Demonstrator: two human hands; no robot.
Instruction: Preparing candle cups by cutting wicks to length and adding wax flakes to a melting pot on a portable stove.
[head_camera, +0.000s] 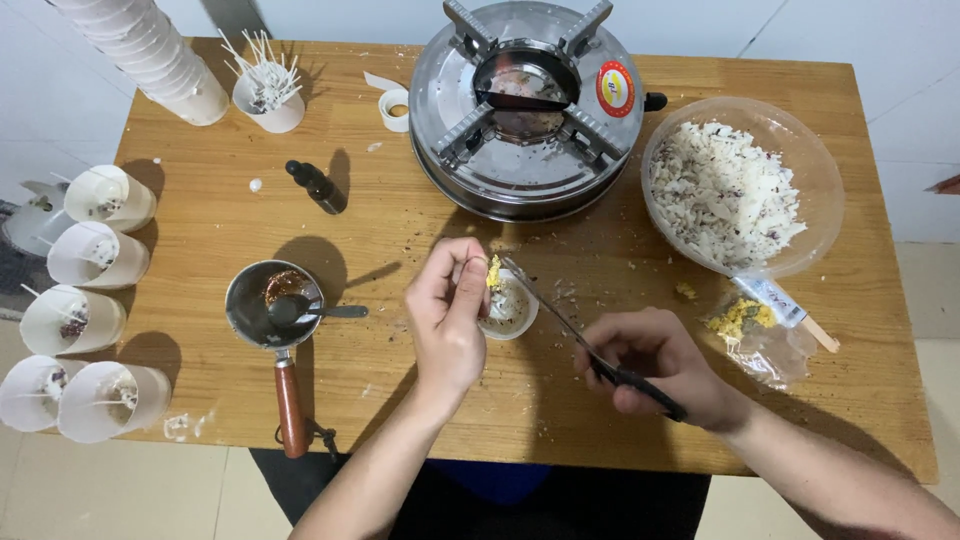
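Nearest, right hand (655, 365) gripping black-handled scissors (590, 350), fingers clenched through the handles, blades angling up-left toward the cup. Left hand (448, 310) pinching a yellow flower bit (493, 272) between fingertips, just over a small white cup (510, 312) sitting on the wooden counter (400, 215). Leftward, lying flat, a small wooden-handled pan (272, 310) carrying a spoon. Rightward, resting crumpled, a clear plastic packet (765, 335) showing yellow dried flowers. Beyond, standing, a clear bowl (742, 185) holding white flakes, and a round steel burner (528, 105) bearing a round red-and-yellow label (615, 88) on its right side.
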